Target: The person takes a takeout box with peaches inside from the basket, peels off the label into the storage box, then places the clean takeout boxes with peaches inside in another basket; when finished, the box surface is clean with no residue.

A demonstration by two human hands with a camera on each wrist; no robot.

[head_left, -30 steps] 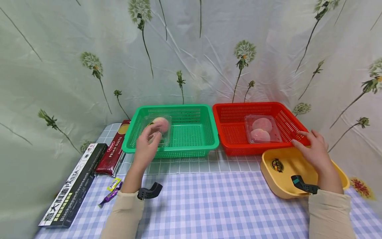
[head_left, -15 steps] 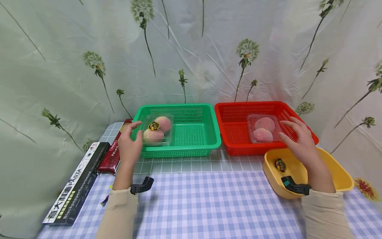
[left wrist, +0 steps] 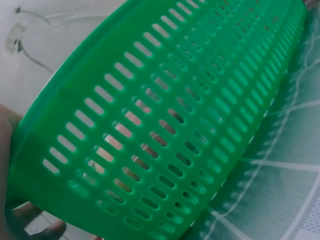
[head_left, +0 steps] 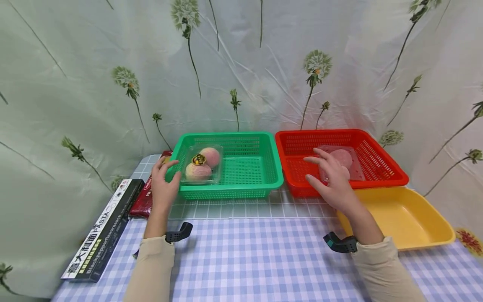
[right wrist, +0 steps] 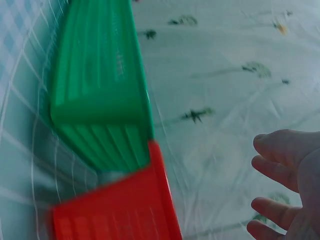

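Observation:
My left hand [head_left: 164,188] is at the left end of the green basket [head_left: 241,193], its fingers and thumb spread right at the rim. In the left wrist view, fingers [left wrist: 47,232] show past the basket's slotted wall. Inside the basket, at the left, lies a clear plastic box of peaches [head_left: 200,171] with a round black-and-gold label. My right hand [head_left: 333,184] hangs over the front of the red basket [head_left: 377,182], fingers spread and holding nothing. It partly covers a second clear box of peaches [head_left: 342,158] in there.
A yellow tub [head_left: 411,218] stands in front of the red basket at the right. A black pasta box [head_left: 103,230] and a red spaghetti packet [head_left: 142,202] lie at the left. Behind the baskets hangs a flower-print curtain [head_left: 260,84].
My left hand has moved from over the peach box to the green basket's left rim. My right hand has travelled left from the red basket's right end toward the green basket.

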